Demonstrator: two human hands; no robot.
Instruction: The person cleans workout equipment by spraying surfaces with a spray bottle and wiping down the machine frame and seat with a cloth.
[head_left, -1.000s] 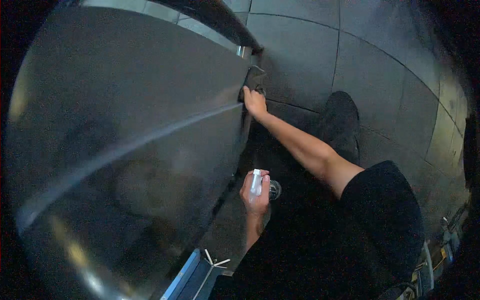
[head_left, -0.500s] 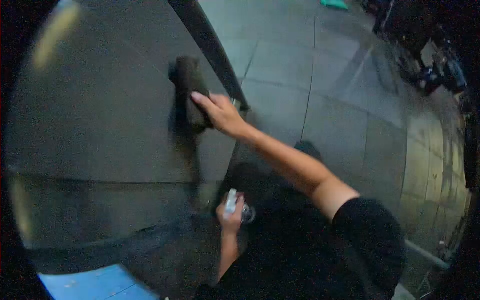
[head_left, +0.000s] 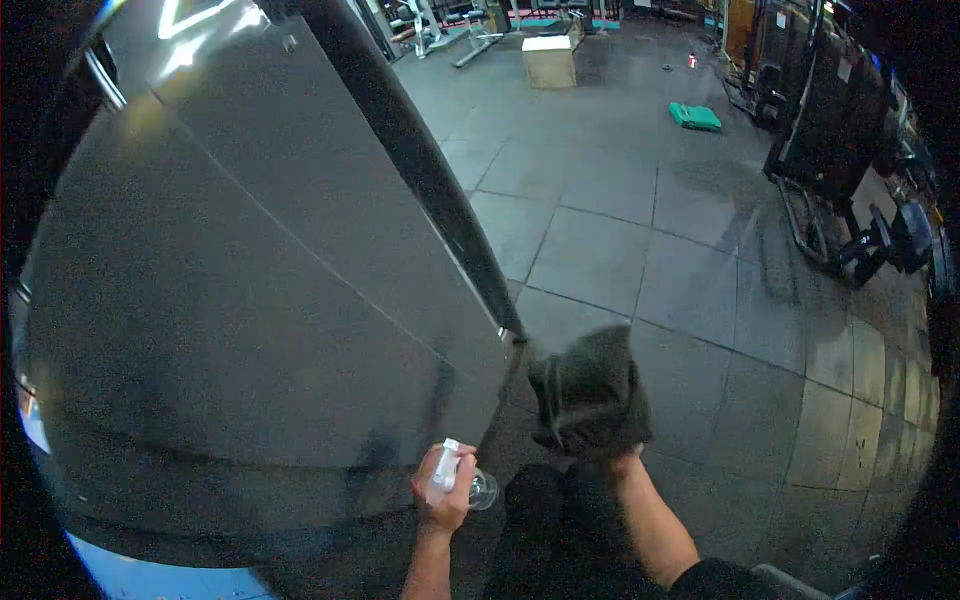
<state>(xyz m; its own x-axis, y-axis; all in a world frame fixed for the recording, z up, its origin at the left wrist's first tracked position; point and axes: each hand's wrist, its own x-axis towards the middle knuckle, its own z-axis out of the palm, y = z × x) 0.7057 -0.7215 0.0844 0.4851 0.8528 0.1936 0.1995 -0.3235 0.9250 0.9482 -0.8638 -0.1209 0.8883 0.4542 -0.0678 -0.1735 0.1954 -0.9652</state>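
My left hand (head_left: 440, 497) is closed around the neck of a spray bottle (head_left: 446, 466). Its white trigger head points up, and the clear round body shows beside my fingers. In my right hand (head_left: 628, 462) a dark grey-green cloth (head_left: 592, 396) hangs bunched up; it covers most of my fingers and is slightly blurred. The cloth is off the large dark grey panel (head_left: 250, 320), over the floor to its right. A thick black bar (head_left: 410, 135) runs along that panel's right edge, close to both hands.
Dark rubber tiles (head_left: 690, 290) cover the gym floor. Farther off are a pale box (head_left: 550, 65), a green folded item (head_left: 695, 117) and a small red bottle (head_left: 692, 61). Black gym equipment (head_left: 835, 150) stands at the right. A blue surface (head_left: 165, 578) shows at the lower left.
My right hand and the cloth have moved from the dark panel down and right, over the floor. The view has tilted up, showing more of the room. My left hand still grips the spray bottle.
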